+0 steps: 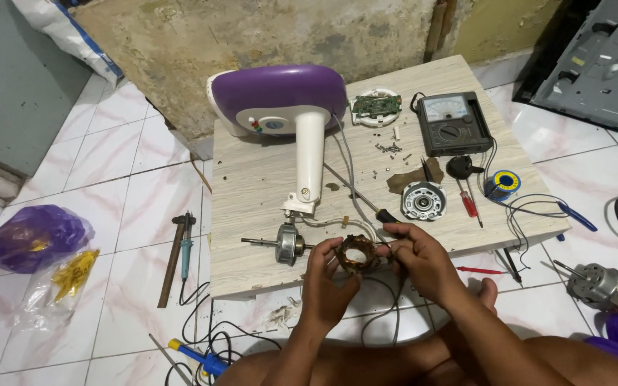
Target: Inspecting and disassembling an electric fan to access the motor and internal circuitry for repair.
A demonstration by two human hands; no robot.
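Stator ring (357,254) held before table (252,186); rotor (285,243) left, multimeter (454,123) behind.

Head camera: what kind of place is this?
Probably a home repair corner on a tiled floor: a low wooden table with a multimeter, screwdrivers and a fan stand; both hands hold a motor coil.

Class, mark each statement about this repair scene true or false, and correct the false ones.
1. Both hands hold a ring-shaped copper coil. True: the left hand and right hand grip the coil.
2. The meter lies on the floor. False: the meter sits on the wooden table.
3. The fan base is purple and white. True: see the fan base.
4. A hammer lies on the table. False: the hammer lies on the floor tiles, left of the table.
5. The red screwdriver is in the right hand. False: the red screwdriver lies on the table.
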